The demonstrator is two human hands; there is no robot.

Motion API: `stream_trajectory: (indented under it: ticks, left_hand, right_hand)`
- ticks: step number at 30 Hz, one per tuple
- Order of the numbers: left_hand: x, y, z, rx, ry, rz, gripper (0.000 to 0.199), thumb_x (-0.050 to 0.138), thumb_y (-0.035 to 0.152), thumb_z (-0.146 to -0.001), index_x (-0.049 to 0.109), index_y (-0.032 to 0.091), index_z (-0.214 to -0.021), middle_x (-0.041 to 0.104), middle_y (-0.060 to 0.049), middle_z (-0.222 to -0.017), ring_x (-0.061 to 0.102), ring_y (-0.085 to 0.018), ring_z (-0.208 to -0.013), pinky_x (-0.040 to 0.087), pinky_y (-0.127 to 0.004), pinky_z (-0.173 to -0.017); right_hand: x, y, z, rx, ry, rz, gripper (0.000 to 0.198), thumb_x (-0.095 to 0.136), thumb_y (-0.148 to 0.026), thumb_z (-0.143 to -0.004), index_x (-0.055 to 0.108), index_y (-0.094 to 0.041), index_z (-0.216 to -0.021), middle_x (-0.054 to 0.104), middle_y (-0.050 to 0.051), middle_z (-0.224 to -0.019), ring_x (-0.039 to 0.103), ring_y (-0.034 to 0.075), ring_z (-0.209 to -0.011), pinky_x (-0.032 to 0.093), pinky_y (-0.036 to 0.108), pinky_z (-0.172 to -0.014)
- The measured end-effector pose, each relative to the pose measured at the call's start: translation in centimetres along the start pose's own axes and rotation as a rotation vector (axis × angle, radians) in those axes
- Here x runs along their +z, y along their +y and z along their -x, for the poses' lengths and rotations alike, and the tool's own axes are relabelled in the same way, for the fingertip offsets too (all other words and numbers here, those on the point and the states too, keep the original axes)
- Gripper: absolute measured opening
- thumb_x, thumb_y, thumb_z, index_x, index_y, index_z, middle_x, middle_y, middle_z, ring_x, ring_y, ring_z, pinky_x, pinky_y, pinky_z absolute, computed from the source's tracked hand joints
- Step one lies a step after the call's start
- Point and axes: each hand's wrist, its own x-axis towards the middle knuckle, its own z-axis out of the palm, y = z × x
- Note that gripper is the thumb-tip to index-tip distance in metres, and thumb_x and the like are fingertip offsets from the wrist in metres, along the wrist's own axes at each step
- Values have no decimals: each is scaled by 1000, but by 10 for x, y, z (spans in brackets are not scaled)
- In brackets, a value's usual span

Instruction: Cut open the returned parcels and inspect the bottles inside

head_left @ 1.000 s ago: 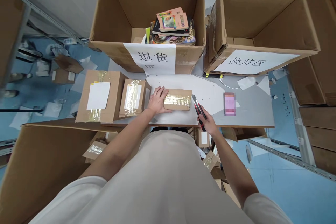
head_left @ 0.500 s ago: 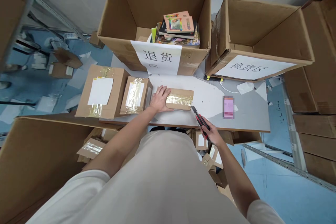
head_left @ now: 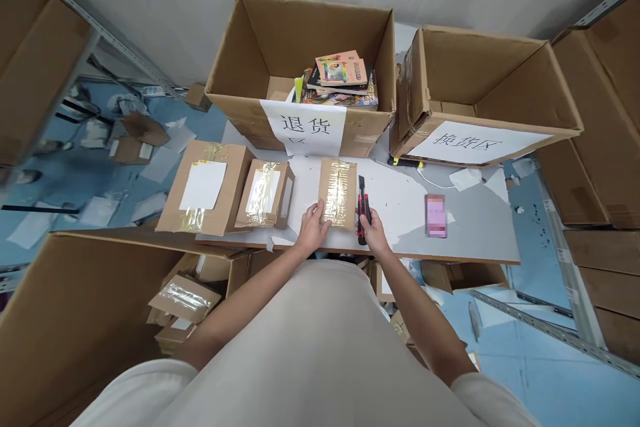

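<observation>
A small cardboard box (head_left: 327, 187), sealed along the middle with shiny tape, lies lengthwise away from me on the table. My left hand (head_left: 313, 229) grips its near left corner, fingers along the side and thumb at the near end. On the other side, my right hand (head_left: 374, 233) is closed around a red and black box cutter (head_left: 363, 210). Its blade points away from me, close beside the box's right edge. To the left sit a taped box with a white label (head_left: 263, 191) and a larger box (head_left: 170, 203).
Behind stand two big open cartons with paper signs; the left carton (head_left: 370, 130) contains several books (head_left: 343, 72), the right carton (head_left: 565, 130) is beside it. A phone-like pink object (head_left: 437, 216) lies on the table (head_left: 480, 233). Below left is a large carton (head_left: 90, 293) with boxes.
The small box has turned from lying sideways to pointing away from me. My left hand has shifted to its near corner, and my right hand has brought the box cutter left, now upright beside it.
</observation>
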Motion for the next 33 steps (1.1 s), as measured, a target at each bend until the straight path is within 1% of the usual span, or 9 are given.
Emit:
stream_trajectory:
  ticks: [3, 7, 10, 13, 18, 23, 28, 30, 33]
  left_hand:
    - [-1, -2, 2, 5, 15, 37, 61, 47, 37, -88, 30, 15, -142, 46, -18, -129, 44, -28, -123, 40, -44, -101]
    - [-9, 2, -12, -15, 39, 29, 69, 59, 37, -78, 34, 13, -138, 48, -18, -128, 45, -31, -122, 38, -48, -103]
    - [-23, 6, -54, -14, 30, -20, 79, 64, 40, -72, 33, 12, -138, 35, -20, -141, 34, -38, -131, 35, -53, -105]
    - [-39, 10, -112, 97, -25, -55, 73, 55, 35, -78, 28, 10, -141, 26, -18, -148, 21, -35, -139, 26, -49, -112]
    - [-51, 17, -162, 121, -200, -121, 74, 66, 33, -67, 41, 9, -132, 46, -16, -134, 46, -29, -124, 35, -35, -108]
    - [-55, 13, -119, -195, -63, -263, 67, 68, 54, -63, 51, 13, -114, 58, -16, -113, 57, -32, -108, 45, -39, -92]
    - [-47, 4, -49, -481, -162, -282, 76, 54, 75, -64, 53, 14, -108, 65, -19, -99, 62, -38, -97, 46, -48, -83]
    - [-42, 4, -37, -416, -18, -246, 83, 56, 70, -67, 44, 12, -124, 58, -22, -118, 55, -38, -112, 42, -51, -91]
    - [-37, 6, -40, -40, 71, -265, 83, 55, 55, -75, 27, 13, -141, 33, -21, -146, 28, -36, -137, 24, -52, -108]
  right_hand:
    - [-4, -1, 3, 20, -14, 23, 51, 55, -57, -78, 44, -22, -114, 63, 4, -90, 52, 12, -59, 48, 27, -53]
    - [-4, 5, 15, 6, 43, -16, 53, 56, -58, -77, 43, -22, -113, 61, 9, -113, 54, 12, -67, 50, 27, -55]
    - [-2, 16, 36, 70, 128, -132, 51, 61, -57, -75, 44, -25, -111, 54, 9, -127, 59, 14, -79, 53, 28, -58]
    - [5, 24, 60, 241, 150, -355, 53, 68, -54, -72, 44, -29, -112, 54, 7, -127, 64, 19, -90, 56, 33, -63]
    - [19, 17, 69, 290, 121, -622, 55, 74, -48, -69, 46, -29, -112, 66, 5, -104, 65, 25, -101, 56, 42, -76]
    - [-3, 0, 38, 96, 252, -557, 42, 71, -48, -72, 50, -27, -102, 64, 1, -108, 62, 22, -109, 53, 42, -88]
    - [-37, -12, -4, -15, 265, -435, 43, 68, -50, -74, 46, -28, -105, 63, 5, -115, 60, 20, -110, 53, 39, -84]
    - [-47, -11, -12, -19, 215, -374, 44, 68, -50, -74, 47, -27, -105, 63, 6, -115, 63, 20, -104, 55, 36, -79]
    - [-64, -3, -7, -15, 184, -192, 45, 67, -51, -73, 49, -25, -104, 64, 4, -106, 66, 14, -74, 55, 29, -62]
